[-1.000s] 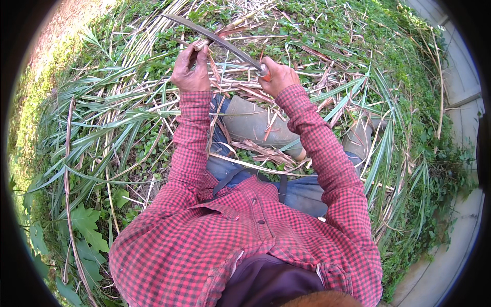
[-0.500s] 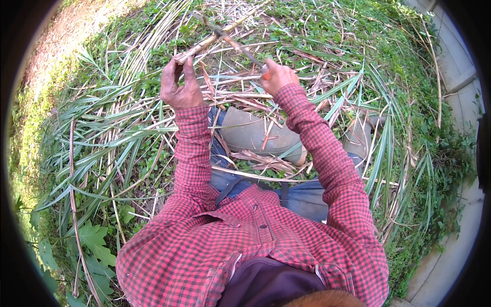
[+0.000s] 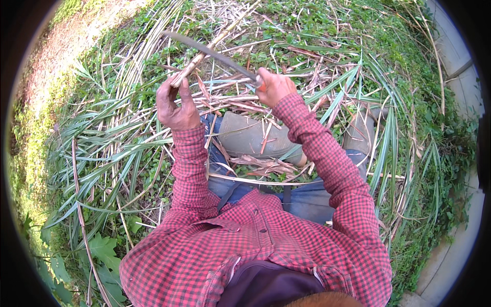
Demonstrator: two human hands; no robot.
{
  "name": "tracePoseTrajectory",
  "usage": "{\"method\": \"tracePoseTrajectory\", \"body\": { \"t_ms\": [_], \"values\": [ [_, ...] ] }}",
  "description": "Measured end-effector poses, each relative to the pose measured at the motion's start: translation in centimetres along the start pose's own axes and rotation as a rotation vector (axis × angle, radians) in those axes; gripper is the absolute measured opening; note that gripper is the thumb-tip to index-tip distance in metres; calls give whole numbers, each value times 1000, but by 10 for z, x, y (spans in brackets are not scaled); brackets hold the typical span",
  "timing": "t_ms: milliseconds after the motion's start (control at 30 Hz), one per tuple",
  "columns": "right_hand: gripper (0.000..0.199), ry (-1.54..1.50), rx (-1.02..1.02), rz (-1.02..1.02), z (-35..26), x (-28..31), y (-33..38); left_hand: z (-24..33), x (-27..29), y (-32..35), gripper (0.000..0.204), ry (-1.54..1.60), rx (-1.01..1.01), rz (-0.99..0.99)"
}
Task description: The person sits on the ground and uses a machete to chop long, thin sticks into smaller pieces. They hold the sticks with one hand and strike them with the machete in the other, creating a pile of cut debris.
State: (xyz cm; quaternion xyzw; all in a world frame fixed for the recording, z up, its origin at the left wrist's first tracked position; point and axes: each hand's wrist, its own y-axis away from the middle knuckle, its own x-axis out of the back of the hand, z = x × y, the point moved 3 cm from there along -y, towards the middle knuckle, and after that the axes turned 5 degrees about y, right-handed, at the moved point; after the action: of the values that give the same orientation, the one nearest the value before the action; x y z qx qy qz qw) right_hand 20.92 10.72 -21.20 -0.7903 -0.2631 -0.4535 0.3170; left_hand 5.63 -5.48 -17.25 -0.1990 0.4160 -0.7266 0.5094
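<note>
My left hand (image 3: 177,105) is closed round the near end of a long tan cane stalk (image 3: 225,33), which slants away to the upper right. Dry husk shows at the gripped end. In my right hand (image 3: 274,88) is the orange handle of a long knife (image 3: 225,60). Its thin grey blade points to the upper left and crosses the stalk a little beyond my left hand. Whether the edge touches the stalk I cannot tell.
Dry husk strips (image 3: 268,166) lie between my legs and around my boots (image 3: 255,138). A bundle of pale stalks (image 3: 135,59) lies at the far left. Long green leaves (image 3: 110,140) cover the grass on both sides. Grey concrete (image 3: 455,117) borders the right.
The knife blade has swung, from tilting across the stalk's middle to reaching further left and nearer my left hand. My left hand and the stalk's near end have come slightly closer to me.
</note>
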Motion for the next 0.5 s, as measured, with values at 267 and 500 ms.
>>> {"method": "tracePoseTrajectory", "body": {
  "t_ms": [267,500],
  "values": [
    [35,-1174,-403,-115,1,-37,17,29,-21,69,28,-68,42,-307],
    [31,-1480,-472,-90,20,-68,47,32,-18,116,33,-3,252,-600]
  ]
}}
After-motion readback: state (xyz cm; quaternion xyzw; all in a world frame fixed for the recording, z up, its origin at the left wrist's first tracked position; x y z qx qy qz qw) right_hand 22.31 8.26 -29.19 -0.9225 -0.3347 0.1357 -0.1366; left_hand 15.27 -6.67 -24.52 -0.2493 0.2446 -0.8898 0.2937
